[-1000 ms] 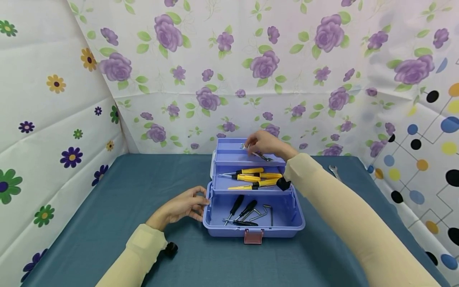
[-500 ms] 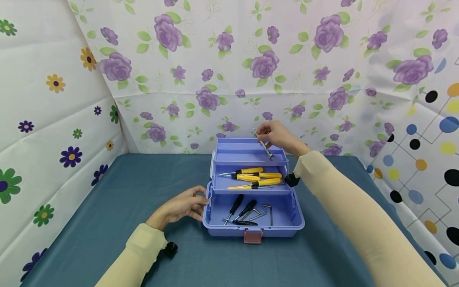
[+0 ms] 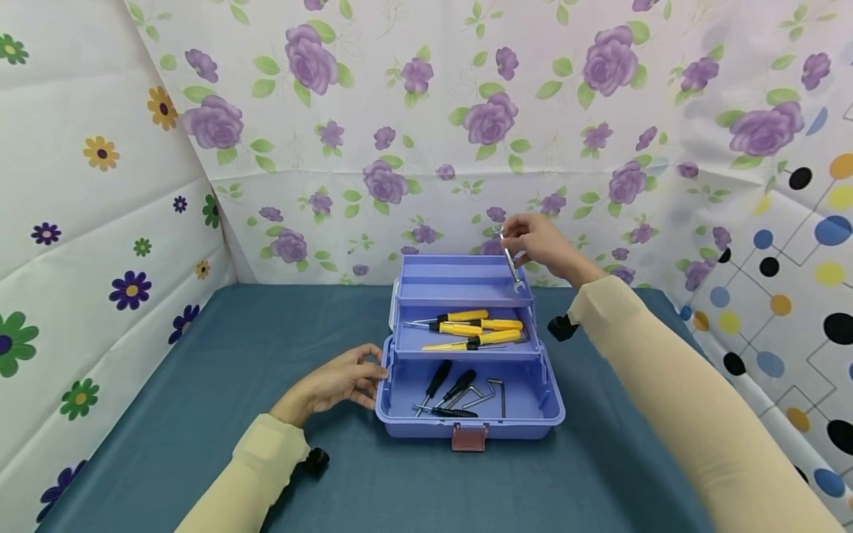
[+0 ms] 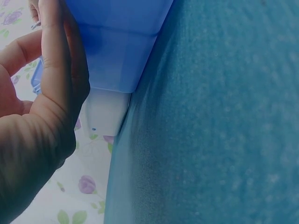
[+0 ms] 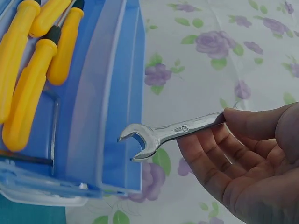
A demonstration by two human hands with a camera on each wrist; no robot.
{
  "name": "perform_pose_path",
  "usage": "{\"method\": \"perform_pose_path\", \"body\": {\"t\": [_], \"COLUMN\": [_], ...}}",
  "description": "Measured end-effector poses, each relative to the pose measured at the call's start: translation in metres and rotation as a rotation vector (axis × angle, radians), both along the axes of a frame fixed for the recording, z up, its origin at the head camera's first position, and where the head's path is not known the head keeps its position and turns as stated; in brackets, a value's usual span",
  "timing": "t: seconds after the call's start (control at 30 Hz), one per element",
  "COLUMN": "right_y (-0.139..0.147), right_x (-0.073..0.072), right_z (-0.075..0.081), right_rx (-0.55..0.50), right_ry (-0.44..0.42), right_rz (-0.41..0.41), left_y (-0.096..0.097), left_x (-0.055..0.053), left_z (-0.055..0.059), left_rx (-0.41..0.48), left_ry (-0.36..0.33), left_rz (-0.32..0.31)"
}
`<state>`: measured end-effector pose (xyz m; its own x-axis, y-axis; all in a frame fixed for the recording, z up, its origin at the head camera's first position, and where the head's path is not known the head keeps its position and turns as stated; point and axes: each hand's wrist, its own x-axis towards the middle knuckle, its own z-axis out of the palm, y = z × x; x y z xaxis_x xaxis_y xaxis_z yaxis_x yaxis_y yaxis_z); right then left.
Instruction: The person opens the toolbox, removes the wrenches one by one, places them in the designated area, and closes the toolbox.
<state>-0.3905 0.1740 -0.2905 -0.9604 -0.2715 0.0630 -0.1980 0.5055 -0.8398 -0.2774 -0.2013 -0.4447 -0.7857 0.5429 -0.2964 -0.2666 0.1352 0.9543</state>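
One wrench (image 5: 187, 128), pinched by the right hand (image 5: 254, 161), near the top tray's edge (image 5: 122, 100); left hand (image 3: 340, 381), fingers loose, touches the toolbox (image 3: 426, 429)

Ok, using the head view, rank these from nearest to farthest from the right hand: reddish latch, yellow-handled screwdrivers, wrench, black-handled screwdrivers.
1. Wrench: held in the right hand.
2. Yellow-handled screwdrivers: in the middle tray.
3. Black-handled screwdrivers: left part of the bottom compartment.
4. Reddish latch: front of the toolbox.
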Motion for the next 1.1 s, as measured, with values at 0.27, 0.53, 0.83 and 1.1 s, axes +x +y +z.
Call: {"method": "perform_pose_path", "body": {"t": [0.27,0.53,0.83,1.1], "right_y": [0.022,0.040,0.054,0.066], "right_x": [0.000,0.000,-0.003,-0.003], "right_z": [0.003,0.004,-0.001,-0.002], "right_rx": [0.002,0.000,0.007,-0.020], "right_ry": [-0.010,-0.034,-0.049,-0.122], "right_rz": [-0.050,-0.046,-0.069,-0.042], "left_y": [0.000,-0.001,0.000,0.000], "left_x": [0.000,0.000,0.000,0.000], "left_z": [0.001,0.001,0.001,0.001], "left_rx": [0.002,0.011,0.015,0.012], "left_ry": [-0.002,-0.004,-0.002,-0.004], "left_rz": [0.003,0.006,-0.006,-0.004]}}
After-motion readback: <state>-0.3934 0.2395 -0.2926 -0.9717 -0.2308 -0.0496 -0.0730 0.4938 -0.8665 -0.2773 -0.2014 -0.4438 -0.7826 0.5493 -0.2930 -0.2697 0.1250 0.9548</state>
